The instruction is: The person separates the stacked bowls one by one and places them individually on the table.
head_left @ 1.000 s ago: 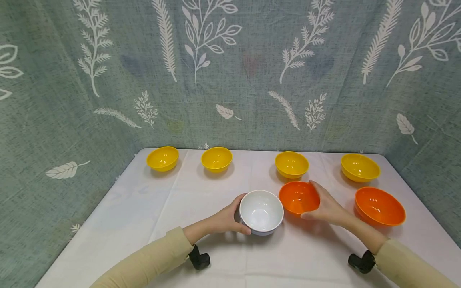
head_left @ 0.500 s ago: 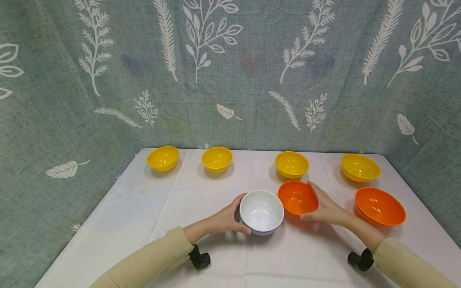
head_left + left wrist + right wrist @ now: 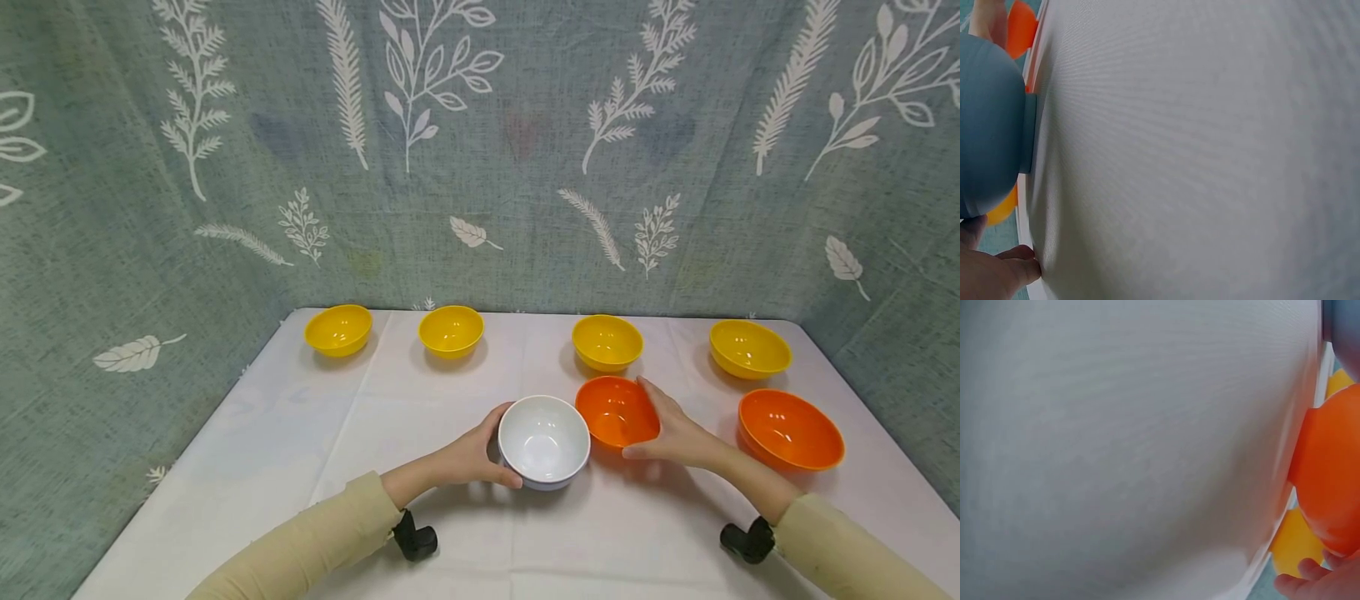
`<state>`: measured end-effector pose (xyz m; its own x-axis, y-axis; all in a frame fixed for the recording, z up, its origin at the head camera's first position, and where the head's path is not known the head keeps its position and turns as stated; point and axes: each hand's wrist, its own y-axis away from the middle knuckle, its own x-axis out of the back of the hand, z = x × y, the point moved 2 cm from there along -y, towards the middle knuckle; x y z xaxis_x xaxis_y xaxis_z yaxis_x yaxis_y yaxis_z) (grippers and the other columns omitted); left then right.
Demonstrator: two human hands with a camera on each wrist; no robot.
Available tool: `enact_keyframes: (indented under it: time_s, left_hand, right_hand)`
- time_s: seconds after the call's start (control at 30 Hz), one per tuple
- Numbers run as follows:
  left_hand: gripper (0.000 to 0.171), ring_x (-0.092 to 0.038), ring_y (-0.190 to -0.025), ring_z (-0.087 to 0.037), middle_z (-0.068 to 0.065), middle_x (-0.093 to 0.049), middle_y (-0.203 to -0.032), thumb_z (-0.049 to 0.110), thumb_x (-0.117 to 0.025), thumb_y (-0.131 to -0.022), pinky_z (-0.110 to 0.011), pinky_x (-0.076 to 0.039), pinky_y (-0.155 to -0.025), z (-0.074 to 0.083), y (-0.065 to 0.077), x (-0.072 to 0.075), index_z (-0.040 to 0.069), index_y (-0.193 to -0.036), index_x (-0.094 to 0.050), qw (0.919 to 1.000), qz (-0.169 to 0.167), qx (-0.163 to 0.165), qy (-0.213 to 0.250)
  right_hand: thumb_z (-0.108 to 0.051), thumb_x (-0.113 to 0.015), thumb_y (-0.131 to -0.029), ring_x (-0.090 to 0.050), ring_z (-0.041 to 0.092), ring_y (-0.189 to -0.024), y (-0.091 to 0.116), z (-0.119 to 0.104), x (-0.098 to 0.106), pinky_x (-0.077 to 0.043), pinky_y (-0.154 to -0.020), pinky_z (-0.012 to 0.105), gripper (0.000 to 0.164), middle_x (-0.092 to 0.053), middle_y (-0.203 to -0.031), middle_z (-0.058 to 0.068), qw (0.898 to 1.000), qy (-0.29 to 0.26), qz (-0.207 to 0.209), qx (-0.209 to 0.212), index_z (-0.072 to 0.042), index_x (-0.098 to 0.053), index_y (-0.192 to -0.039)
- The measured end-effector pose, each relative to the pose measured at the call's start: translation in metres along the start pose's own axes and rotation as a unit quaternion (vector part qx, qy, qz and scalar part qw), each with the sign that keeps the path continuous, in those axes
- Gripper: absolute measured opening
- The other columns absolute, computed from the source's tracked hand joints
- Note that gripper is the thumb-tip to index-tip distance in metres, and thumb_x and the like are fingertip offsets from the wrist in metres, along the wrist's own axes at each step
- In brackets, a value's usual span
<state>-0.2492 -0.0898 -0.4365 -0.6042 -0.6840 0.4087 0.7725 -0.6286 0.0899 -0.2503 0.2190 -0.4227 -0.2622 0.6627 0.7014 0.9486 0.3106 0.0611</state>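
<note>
In the head view, a white bowl point(image 3: 544, 440) with a blue-grey outside stands upright near the middle of the table. My left hand point(image 3: 474, 457) holds it from the left, thumb at the near side and fingers round the far side. Right beside it stands an orange bowl point(image 3: 617, 412); the rims appear to meet or nearly so. My right hand point(image 3: 678, 432) holds this bowl from the right, fingers at the far rim and thumb in front. The left wrist view shows the white bowl's blue-grey outside point(image 3: 988, 125), and the right wrist view the orange bowl's side point(image 3: 1332, 465).
A second orange bowl point(image 3: 791, 431) stands to the right of my right hand. Along the back edge sit several yellow bowls, one point(image 3: 607, 343) just behind the held orange bowl. A white cloth point(image 3: 375, 533) covers the table, and a leaf-patterned curtain point(image 3: 525, 167) hangs behind.
My right hand has slid the orange bowl slightly left, closer to the white bowl. The left hand and white bowl have stayed in place.
</note>
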Motion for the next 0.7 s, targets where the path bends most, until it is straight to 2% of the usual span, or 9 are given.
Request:
enact_keyframes:
  time_s: [0.27,0.43,0.57,0.7]
  left_hand:
    - [0.104,-0.030,-0.131,-0.022,-0.004,-0.032,-0.143,0.034,-0.082,-0.065,-0.051,-0.015,-0.110,0.000,0.001,0.000,0.017,-0.144,-0.016,1.0000,0.002,-0.006,0.001]
    - [0.106,-0.030,-0.131,-0.023,-0.005,-0.032,-0.144,0.034,-0.082,-0.065,-0.052,-0.015,-0.110,0.001,0.002,0.000,0.015,-0.144,-0.016,1.0000,0.003,-0.006,-0.003]
    - [0.108,-0.028,-0.133,-0.025,-0.008,-0.029,-0.146,0.035,-0.082,-0.065,-0.053,-0.014,-0.110,0.002,0.002,0.001,0.013,-0.146,-0.013,1.0000,0.003,0.002,-0.009]
    - [0.110,-0.026,-0.135,-0.024,-0.007,-0.026,-0.148,0.038,-0.081,-0.066,-0.052,-0.015,-0.110,0.003,0.002,0.003,0.014,-0.147,-0.010,0.9998,0.005,0.015,-0.011]
  right_hand:
    - [-0.039,-0.076,-0.068,-0.020,0.045,-0.128,0.001,-0.003,0.000,-0.028,-0.097,0.066,0.112,-0.015,-0.145,0.028,1.000,0.007,0.002,0.004,0.000,-0.004,-0.145]
    - [-0.039,-0.075,-0.070,-0.018,0.043,-0.130,0.010,-0.018,0.003,-0.031,-0.094,0.066,0.107,-0.013,-0.147,0.023,1.000,0.007,0.022,0.014,-0.007,-0.006,-0.146]
    - [-0.033,-0.076,-0.073,-0.027,0.039,-0.126,0.021,-0.038,0.004,-0.035,-0.094,0.062,0.097,-0.024,-0.145,0.019,0.996,0.004,0.058,0.065,-0.007,-0.017,-0.145]
    - [-0.023,-0.077,-0.073,-0.046,0.026,-0.107,0.032,-0.051,-0.001,-0.045,-0.088,0.042,0.081,-0.045,-0.128,0.016,0.986,-0.007,0.082,0.143,0.000,-0.033,-0.136]
